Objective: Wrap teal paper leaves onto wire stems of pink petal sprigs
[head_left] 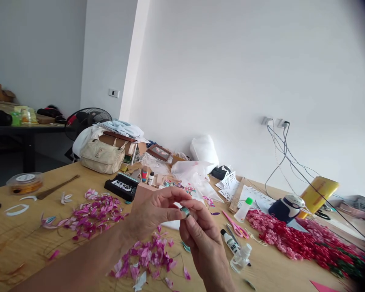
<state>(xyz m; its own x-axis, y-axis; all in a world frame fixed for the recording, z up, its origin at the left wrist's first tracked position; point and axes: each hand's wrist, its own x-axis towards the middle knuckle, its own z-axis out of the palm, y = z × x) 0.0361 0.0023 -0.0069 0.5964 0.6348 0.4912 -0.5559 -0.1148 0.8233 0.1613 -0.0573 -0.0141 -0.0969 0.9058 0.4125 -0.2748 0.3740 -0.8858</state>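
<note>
I have the small teal piece [185,211] at the clock's centre; its exact form I cannot tell. The left hand [153,211] pinches it between thumb and forefinger; the right hand [203,239] grips it from 5 o'clock, its fingers curled closed.

Caution: I judge fingertip contact marginal. Uneven pressure could eject the piece into the lower petals [147,255] at 7 o'clock, hindering retrieval. A right-wrist sweep toward 4 o'clock could tip the clear bottle [241,259].

Surface: wooden table [280,280]; a second petal pile [94,215] at 9 o'clock, pink scissors [237,228] at 3.

Room: white wall [219,73] at 12 o'clock, black fan [89,119] at 10.
</note>
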